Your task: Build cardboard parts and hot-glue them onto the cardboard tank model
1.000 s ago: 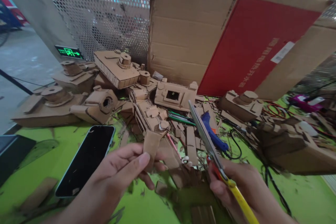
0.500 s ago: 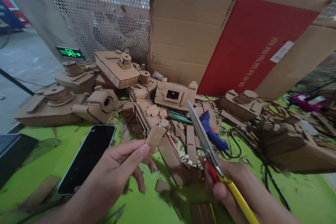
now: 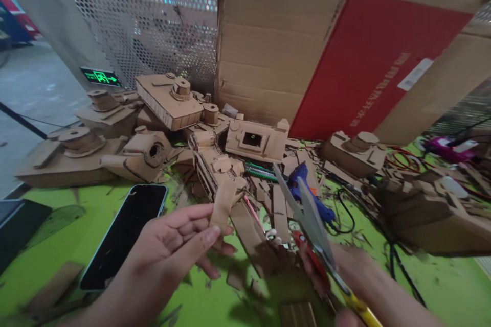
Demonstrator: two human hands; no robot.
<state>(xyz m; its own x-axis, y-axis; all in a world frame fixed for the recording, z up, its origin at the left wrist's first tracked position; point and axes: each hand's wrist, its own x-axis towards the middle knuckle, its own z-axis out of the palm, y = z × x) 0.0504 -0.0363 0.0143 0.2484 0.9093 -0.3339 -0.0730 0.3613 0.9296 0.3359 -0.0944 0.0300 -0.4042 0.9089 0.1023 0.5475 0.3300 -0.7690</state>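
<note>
My left hand [image 3: 172, 250] pinches a small cardboard strip [image 3: 223, 203] between thumb and fingers, the strip pointing up and away. On the right, my right hand [image 3: 337, 276] is closed on a pair of scissors [image 3: 310, 214] with red and yellow handles; the blades are parted and point up to the left. The blades do not touch the strip. Behind them lies a blue glue gun [image 3: 307, 194] among cardboard scraps. Left of my left hand, a black phone [image 3: 126, 235] lies on the green table [image 3: 199, 301].
Cardboard models [image 3: 169, 102] crowd the back left, with a windowed cardboard piece [image 3: 238, 138] at the centre. A large cardboard sheet [image 3: 268, 51] stands behind. At the right are a cardboard model [image 3: 433, 209], black cables [image 3: 402, 271] and a purple tool [image 3: 448, 148].
The scissors' blades have opened apart, and my right hand's fingers have spread with the handles. The strip in my left hand has tilted more upright and shifted slightly left.
</note>
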